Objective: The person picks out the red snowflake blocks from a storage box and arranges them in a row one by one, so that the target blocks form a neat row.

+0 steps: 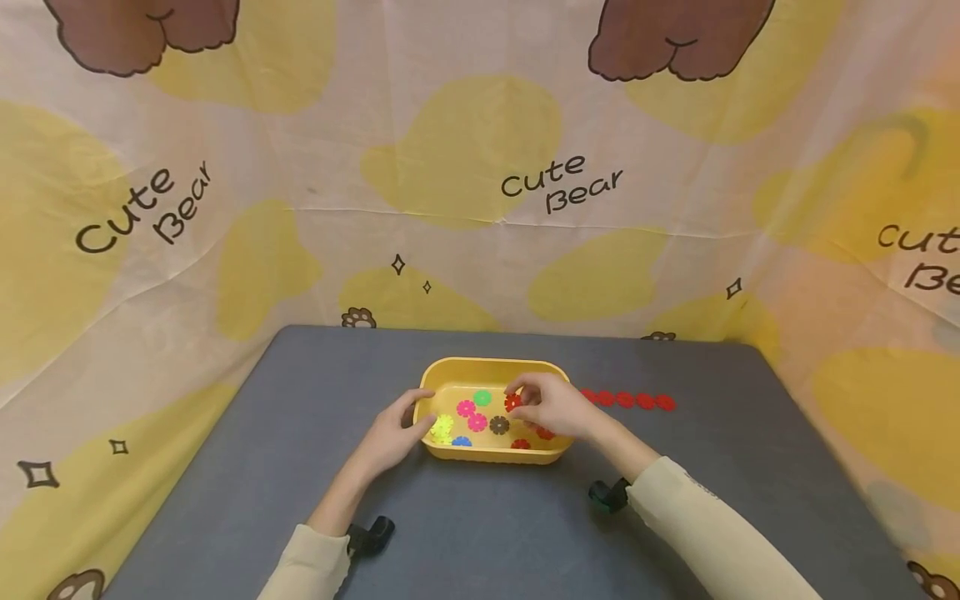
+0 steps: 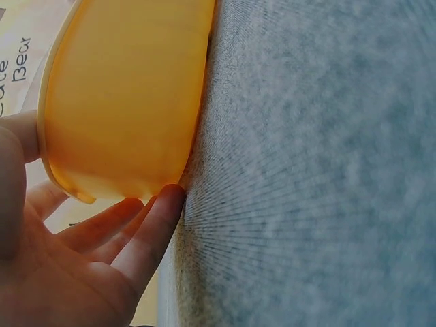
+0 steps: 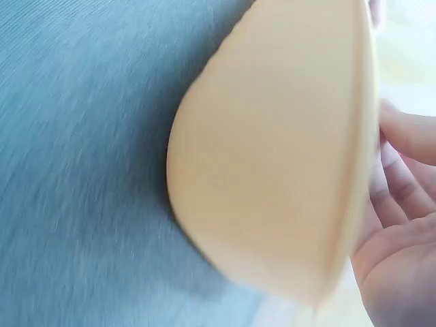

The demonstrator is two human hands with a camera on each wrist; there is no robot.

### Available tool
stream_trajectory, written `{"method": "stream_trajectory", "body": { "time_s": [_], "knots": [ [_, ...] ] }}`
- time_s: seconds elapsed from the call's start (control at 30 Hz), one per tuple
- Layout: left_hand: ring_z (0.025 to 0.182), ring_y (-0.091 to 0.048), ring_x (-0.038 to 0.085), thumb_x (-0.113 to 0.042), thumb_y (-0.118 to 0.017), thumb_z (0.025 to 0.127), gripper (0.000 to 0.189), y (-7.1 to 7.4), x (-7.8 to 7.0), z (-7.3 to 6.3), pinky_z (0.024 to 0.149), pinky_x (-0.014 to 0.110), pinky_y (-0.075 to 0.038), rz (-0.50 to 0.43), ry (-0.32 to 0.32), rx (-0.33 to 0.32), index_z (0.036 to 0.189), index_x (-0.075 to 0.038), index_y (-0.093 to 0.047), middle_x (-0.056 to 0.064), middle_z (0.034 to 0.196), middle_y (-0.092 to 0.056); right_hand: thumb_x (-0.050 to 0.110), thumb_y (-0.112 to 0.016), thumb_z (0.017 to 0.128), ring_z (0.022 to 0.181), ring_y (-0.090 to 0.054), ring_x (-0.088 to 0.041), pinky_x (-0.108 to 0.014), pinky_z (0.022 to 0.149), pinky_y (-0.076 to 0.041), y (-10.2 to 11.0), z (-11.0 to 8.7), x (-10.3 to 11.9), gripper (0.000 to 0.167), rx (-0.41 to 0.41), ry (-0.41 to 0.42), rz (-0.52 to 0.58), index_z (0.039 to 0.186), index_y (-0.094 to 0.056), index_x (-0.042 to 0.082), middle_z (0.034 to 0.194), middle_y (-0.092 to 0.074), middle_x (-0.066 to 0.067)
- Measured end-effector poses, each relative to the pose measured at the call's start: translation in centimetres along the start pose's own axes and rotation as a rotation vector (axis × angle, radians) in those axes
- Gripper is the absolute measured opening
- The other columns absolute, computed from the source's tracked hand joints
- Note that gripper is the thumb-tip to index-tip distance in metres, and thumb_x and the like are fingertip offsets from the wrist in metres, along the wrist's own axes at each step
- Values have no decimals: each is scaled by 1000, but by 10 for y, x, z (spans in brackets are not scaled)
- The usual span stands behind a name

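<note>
A yellow plastic bin (image 1: 480, 456) stands on the table with loose snowflake discs inside. My left hand (image 1: 392, 431) holds its left end, thumb at the rim; in the left wrist view the fingers (image 2: 153, 235) rest along the outer wall. Over the right end reaches my right hand (image 1: 553, 406), a red snowflake disc (image 1: 513, 402) pinched between thumb and index finger. In the right wrist view the bin's wall (image 3: 272, 150) hides those fingertips. Below them lie a dark disc (image 1: 499, 425), pink discs (image 1: 477, 422), a green disc (image 1: 482, 397) and yellow discs (image 1: 443, 427).
Right of the bin, several red snowflake discs (image 1: 626, 400) lie in a row on the grey table (image 1: 480, 533), partly behind the right hand. A printed cloth (image 1: 465, 275) hangs around the table's back and sides.
</note>
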State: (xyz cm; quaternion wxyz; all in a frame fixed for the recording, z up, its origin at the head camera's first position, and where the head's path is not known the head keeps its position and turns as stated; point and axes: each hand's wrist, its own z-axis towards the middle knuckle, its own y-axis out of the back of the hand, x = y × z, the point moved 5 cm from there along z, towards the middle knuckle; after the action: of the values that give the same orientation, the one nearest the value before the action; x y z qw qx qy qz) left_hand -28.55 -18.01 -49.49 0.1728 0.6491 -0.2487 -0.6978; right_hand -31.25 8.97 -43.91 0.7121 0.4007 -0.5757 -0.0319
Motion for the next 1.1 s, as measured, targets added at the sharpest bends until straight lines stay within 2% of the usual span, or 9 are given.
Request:
{"method": "stream_trajectory", "body": {
  "time_s": [0.2,0.37,0.53,0.7,0.9,1.1],
  "knots": [
    [130,-54,38,-28,-68,98,47,1,0,0,104,59,-45,11,-1,-4,142,-19,-56,12,148,-53,9,-79,89,70,-64,-20,-34,64,-57,26,-17,-5,30,-48,-25,-16,116,-68,4,85,-64,-3],
    [132,-53,39,-29,-68,98,48,0,0,-1,105,60,-44,9,2,0,143,-19,-55,12,149,-53,6,-77,89,75,-67,-22,-42,71,-60,48,-31,-16,32,-84,-49,44,119,-67,5,90,-64,-7],
    [131,-53,37,-31,-69,97,49,-1,0,-1,104,60,-44,8,11,4,143,-20,-55,11,148,-53,4,-76,90,81,-71,-31,-49,75,-61,70,-46,-33,36,-129,-68,85,124,-65,2,93,-66,-10],
    [130,-54,37,-31,-69,97,49,-1,0,-1,104,60,-44,14,7,4,143,-21,-55,11,148,-53,4,-75,90,81,-71,-37,-53,75,-60,91,-62,-52,37,-178,-83,84,125,-64,-1,94,-67,-13],
    [130,-54,37,-30,-69,97,48,0,-1,-2,104,60,-44,5,-10,6,142,-19,-56,12,149,-53,7,-74,92,82,-71,-43,-52,75,-59,112,-83,-75,41,-236,-111,65,130,-60,-4,96,-69,-19],
    [132,-53,40,-28,-69,98,48,-1,0,-1,106,60,-43,7,-21,9,142,-17,-55,14,149,-52,10,-73,94,86,-71,-41,-47,78,-60,132,-103,-98,46,-293,-162,100,134,-56,-5,103,-67,-24]
  ]
}}
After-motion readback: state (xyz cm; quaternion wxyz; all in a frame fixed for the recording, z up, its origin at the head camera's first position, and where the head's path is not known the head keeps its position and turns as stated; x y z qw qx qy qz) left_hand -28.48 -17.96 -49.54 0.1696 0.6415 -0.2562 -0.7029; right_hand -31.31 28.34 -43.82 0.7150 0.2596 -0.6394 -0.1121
